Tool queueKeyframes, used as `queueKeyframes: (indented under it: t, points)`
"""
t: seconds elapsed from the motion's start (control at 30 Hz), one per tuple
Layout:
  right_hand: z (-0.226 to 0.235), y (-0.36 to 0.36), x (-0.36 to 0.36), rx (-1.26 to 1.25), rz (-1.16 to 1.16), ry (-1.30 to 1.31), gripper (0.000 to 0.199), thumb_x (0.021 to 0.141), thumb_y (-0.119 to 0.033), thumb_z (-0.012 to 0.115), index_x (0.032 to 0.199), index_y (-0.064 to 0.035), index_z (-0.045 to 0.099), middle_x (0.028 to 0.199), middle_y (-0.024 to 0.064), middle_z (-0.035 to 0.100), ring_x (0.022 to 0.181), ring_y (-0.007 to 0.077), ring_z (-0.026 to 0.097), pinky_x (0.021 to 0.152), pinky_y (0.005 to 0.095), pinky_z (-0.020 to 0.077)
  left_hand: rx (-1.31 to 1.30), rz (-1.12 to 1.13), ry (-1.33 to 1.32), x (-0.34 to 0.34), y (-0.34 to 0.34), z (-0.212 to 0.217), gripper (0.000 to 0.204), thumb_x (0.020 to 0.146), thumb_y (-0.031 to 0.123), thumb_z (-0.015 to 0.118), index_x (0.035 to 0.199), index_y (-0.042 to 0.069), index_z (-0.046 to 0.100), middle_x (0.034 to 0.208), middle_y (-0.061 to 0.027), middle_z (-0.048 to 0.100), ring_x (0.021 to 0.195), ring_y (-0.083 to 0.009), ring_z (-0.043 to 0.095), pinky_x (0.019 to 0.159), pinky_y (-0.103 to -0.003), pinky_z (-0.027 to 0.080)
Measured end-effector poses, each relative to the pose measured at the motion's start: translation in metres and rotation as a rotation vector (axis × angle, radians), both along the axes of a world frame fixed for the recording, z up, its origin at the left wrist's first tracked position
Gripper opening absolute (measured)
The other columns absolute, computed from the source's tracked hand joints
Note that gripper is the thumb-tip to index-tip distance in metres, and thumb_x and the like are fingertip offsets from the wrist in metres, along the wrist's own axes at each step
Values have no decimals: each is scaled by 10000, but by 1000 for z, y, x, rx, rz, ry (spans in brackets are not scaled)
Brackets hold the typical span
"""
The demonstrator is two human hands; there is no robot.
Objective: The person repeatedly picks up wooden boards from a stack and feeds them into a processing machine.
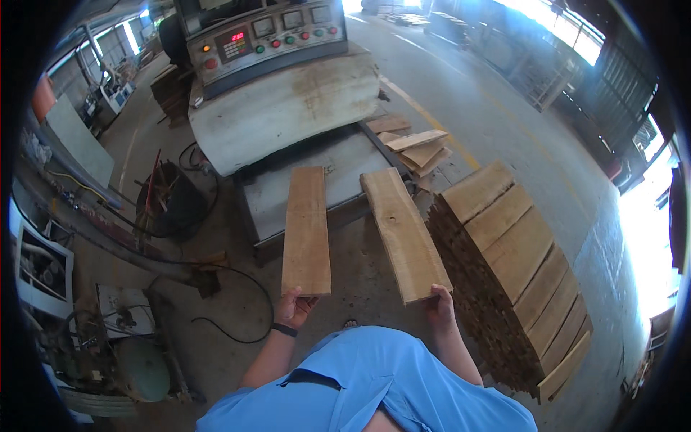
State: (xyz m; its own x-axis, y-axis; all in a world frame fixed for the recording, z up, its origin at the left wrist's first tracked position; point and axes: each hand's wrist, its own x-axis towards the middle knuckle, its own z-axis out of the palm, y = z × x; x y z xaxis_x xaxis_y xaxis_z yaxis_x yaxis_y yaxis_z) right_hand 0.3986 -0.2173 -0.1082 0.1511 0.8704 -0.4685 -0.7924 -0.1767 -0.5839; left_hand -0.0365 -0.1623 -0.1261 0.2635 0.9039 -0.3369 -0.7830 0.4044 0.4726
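Head view, looking down. L hand point(294, 308) grips the near end of the left plank point(306, 229), fingers closed round its edge; a dark wristband point(283, 330) sits on that wrist. R hand point(439, 302) is closed on the near end of the right plank point(404, 232), thumb on top. Both planks lie roughly parallel, well apart, far ends resting on the grey metal infeed table point(345, 162) of a large machine point(284, 101); near ends held over the concrete floor point(360, 281). The right plank is angled slightly, its far end nearer the other plank. Machine carries a control panel point(266, 36) w/ round buttons and small displays. To the person's right, just beside the right plank: a tall stack of cut boards point(515, 252). Beyond it, by the table's far right corner, a few loose offcuts point(417, 147). On the left, black cables point(230, 327) trail across the floor near a green tank point(144, 369). Blue shirt point(367, 389) fills the lower edge.
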Motion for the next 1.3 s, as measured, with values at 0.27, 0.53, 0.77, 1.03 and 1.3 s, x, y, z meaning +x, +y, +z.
queueKeyframes:
  t: [0.27, 0.53, 0.77, 1.03, 1.3]
  points:
    - [16, 75, -16, 44, 17, -291, 534, 847, -43, 709, 1368, -29, 589, 1344, 104, 646, 1231, 260, 625, 1057, 412, 504, -53, 185, 102, -28, 14, -17, 517, 945, 118, 678, 1436, 125, 516, 1421, -88, 605, 1280, -278, 616, 1066, -502, 532]
    - [19, 164, -22, 550, 626, -2071, 682, 856, -27, 649, 1517, -140, 527, 1617, 95, 446, 1490, 381, 402, 1253, 513, 273, 459, 375, 1941, -10, 38, 19, 828, 857, 1, 666, 1613, 205, 397, 1608, -112, 453, 1442, -414, 445, 1178, -566, 392]
    - [-54, 226, -30, 666, 754, -2386, 670, 961, -212, 574, 1603, -211, 384, 1692, 45, 308, 1557, 348, 264, 1271, 541, 172, 351, -125, 2358, 44, 61, -21, 848, 871, 116, 714, 1622, 294, 361, 1698, -76, 285, 1544, -430, 238, 1224, -641, 248]
    - [-61, 293, -26, 756, 953, -2316, 767, 925, -219, 635, 1628, -202, 329, 1700, 82, 271, 1572, 383, 220, 1265, 613, 131, 265, -439, 2428, 105, 132, -22, 933, 880, 231, 758, 1653, 307, 241, 1725, -118, 184, 1561, -478, 159, 1207, -757, 142]
    - [-49, 352, -44, 823, 1019, -2232, 827, 877, -216, 715, 1620, -191, 353, 1704, 96, 263, 1563, 405, 226, 1267, 601, 169, 220, -448, 2487, 117, 198, -29, 1013, 831, 315, 827, 1656, 291, 240, 1726, -169, 150, 1550, -517, 157, 1164, -793, 204]
